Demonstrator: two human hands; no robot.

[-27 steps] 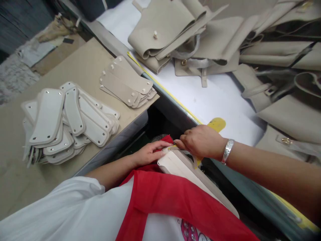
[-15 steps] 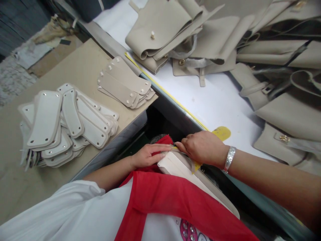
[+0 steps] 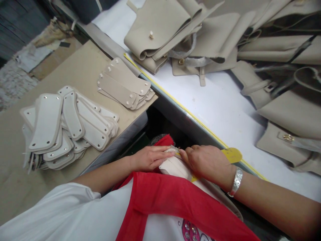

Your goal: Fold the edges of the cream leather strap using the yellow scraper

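Low in the lap, against the red apron (image 3: 175, 201) — a pale leather panel (image 3: 175, 167). Left hand (image 3: 150, 158) flat on its end, fingers loosely curled; right hand (image 3: 208, 162) pinched onto the same end, yellow tool (image 3: 232, 155) underneath. Stacked tabs (image 3: 67, 124) well apart.

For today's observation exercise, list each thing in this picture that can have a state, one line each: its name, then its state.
left hand: resting flat on the panel's end
right hand: fingers curled, pinching the panel's end
beige panel: lying across the lap, held by both hands
white base panels: fanned in a loose heap
beige base panels: stacked, studs up
beige bags: piled unevenly, flaps loose
bracelet: on the right wrist
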